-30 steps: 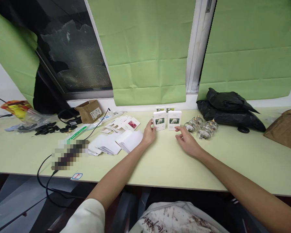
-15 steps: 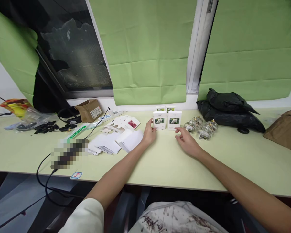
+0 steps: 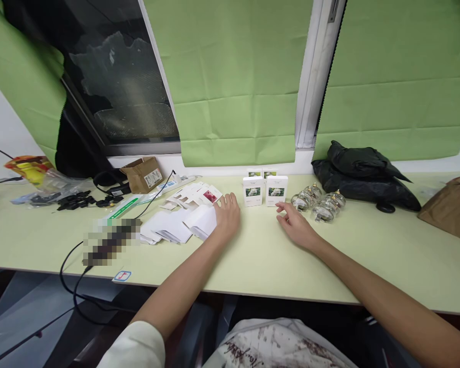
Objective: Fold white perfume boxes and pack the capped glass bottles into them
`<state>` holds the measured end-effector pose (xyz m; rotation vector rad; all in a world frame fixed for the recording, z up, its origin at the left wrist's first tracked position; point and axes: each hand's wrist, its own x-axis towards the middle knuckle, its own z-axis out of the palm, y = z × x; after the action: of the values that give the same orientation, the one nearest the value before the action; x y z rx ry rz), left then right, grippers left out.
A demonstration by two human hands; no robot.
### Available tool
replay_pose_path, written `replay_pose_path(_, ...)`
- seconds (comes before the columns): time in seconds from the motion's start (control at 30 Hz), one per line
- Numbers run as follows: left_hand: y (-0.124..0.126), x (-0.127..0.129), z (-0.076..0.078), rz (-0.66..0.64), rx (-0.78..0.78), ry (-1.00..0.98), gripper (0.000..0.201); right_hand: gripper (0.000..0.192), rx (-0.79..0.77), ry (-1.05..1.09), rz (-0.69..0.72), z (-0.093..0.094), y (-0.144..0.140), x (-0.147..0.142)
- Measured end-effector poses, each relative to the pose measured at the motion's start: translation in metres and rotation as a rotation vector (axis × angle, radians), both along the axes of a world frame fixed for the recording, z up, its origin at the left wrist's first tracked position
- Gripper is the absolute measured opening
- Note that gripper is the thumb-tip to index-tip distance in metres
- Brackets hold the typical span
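Note:
Two small white boxes with a flower picture stand upright side by side, a left box and a right box. Behind them, the tops of two more boxes with green pictures show. My left hand is open, palm down, at the right end of some flat white folded cartons; its fingers partly cover their edge. My right hand is open too, its fingertips at the lower right corner of the right box. To its right lie clear plastic packs of round silvery items.
A black plastic bag and a brown paper bag lie at the right. Toward the left are a cardboard box, black small parts, a dark cable and a plastic sleeve. The table's front edge runs below my forearms.
My left hand has moved left, away from the left box, to the white cartons, and its fingers have spread. My right hand has stayed by the right box.

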<state>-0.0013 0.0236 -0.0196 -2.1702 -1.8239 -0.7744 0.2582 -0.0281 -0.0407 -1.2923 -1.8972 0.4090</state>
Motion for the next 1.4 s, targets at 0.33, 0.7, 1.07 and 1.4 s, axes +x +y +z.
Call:
replay_pose_path(0.33, -0.026, 0.006, 0.001, 0.008, -0.115, 0.088, 0.052, 0.039, -0.03, -0.001, 0.025, 0.003, -0.004, -0.001)
replay_pose_path(0.7, -0.042, 0.034, 0.006, -0.567, -0.165, -0.319, 0.025, 0.024, -0.115, -0.032, 0.086, 0.012, -0.009, -0.005)
replay_pose_path(1.07, -0.026, 0.031, -0.009, -0.498, -0.238, -0.575, 0.022, 0.023, -0.273, -0.051, 0.305, 0.02, -0.027, -0.014)
replay_pose_path(1.4, -0.012, 0.03, -0.012, -0.526, -0.418, -0.921, 0.019, 0.042, -0.302, -0.111, 0.271, 0.014, -0.021, -0.014)
